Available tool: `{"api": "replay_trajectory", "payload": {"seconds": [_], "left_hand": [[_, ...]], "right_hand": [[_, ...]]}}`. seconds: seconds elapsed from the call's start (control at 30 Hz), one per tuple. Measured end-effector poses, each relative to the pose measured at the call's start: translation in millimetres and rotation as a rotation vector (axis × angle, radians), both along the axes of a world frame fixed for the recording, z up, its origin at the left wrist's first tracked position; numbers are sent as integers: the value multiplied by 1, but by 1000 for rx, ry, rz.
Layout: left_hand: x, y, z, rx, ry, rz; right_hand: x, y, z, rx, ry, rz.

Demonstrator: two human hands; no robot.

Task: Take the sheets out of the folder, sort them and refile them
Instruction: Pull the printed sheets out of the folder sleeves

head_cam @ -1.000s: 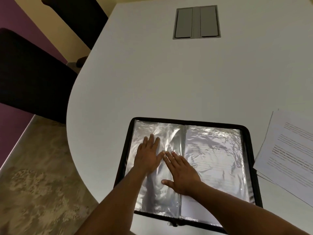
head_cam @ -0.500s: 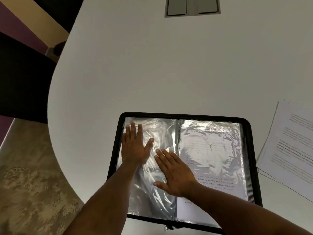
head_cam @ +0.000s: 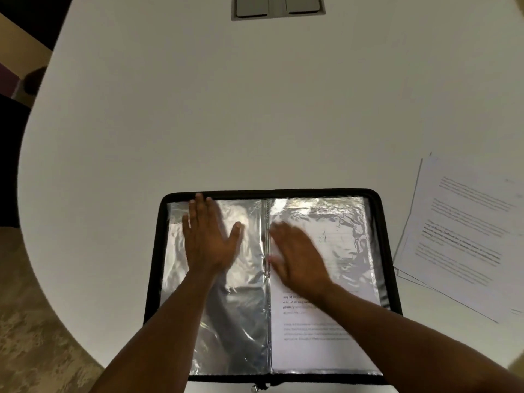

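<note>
Your left hand (head_cam: pixel 208 242) lies flat, fingers straight, on the empty clear plastic sleeve (head_cam: pixel 226 279) of the black zip-edged folder (head_cam: pixel 158 251), likely smoothing it. Your right hand (head_cam: pixel 297 259) (blurred) looks flat too, gripping nothing, over the sleeved printed sheet (head_cam: pixel 317 341). The loose white printed sheets (head_cam: pixel 465 231) wait to the right on the pale rounded table (head_cam: pixel 255 109), patterned carpet (head_cam: pixel 37 350) below.

White surface (head_cam: pixel 255 123) with a rounded left edge fills most of the view. Grey two-flap hatch panel (head_cam: pixel 278 7) recessed in it at the far edge, flaps closed. Beige mottled floor (head_cam: pixel 34 350) lower left. Dark chair (head_cam: pixel 11 165) at left, mostly out of frame; blurred.
</note>
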State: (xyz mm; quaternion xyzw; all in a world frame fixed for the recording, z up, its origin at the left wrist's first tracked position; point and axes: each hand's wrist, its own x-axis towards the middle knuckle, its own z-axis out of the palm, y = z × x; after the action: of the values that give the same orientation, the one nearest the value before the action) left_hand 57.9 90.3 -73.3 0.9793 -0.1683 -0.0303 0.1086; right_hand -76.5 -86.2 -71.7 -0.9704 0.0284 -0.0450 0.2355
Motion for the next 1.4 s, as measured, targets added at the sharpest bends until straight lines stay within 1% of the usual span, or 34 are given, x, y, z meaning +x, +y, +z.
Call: {"api": "replay_trajectory", "payload": {"seconds": [0.03,0.1,0.17,0.23,0.3,0.37,0.5,0.63,0.7,0.8,0.9,0.97,1.03,1.13,1.23,1.4], "left_hand": [[-4,-11,1,-23,-8,-45],[-15,-33,0,-77,7,-144],[-28,-55,0,-138,24,-249],[-40,-73,0,-202,42,-340],[-49,-84,-1,-210,65,-406],[-52,-93,0,-179,56,-444],[-50,-107,7,-153,13,-487],[-40,-117,16,-175,30,-494],[-36,-120,18,-195,12,-504],[-32,-119,22,-240,-20,-490],[-32,-115,29,-258,1,-476],[-34,-111,32,-282,4,-501],[-35,-108,35,-315,28,-521],[-35,-105,37,-355,55,-523],[-33,-106,39,-379,75,-501],[-31,-106,44,-387,96,-487]], "right_hand": [[0,-18,0,-16,20,-117],[-5,-53,0,-89,126,-301],[-13,-82,-2,-185,258,-391],[-22,-99,-3,-248,328,-405],[-28,-106,-3,-293,323,-370],[-31,-107,0,-314,262,-342],[-32,-102,8,-295,11,-266],[-18,-107,22,-285,-47,-211],[-12,-113,32,-297,-77,-91],[-9,-121,51,-302,-78,188],[-5,-125,69,-264,43,436],[4,-124,80,-266,182,483],[20,-120,92,-310,285,438],[45,-118,102,-329,445,292],[68,-119,105,-439,622,267],[83,-106,105,-582,721,253]]}}
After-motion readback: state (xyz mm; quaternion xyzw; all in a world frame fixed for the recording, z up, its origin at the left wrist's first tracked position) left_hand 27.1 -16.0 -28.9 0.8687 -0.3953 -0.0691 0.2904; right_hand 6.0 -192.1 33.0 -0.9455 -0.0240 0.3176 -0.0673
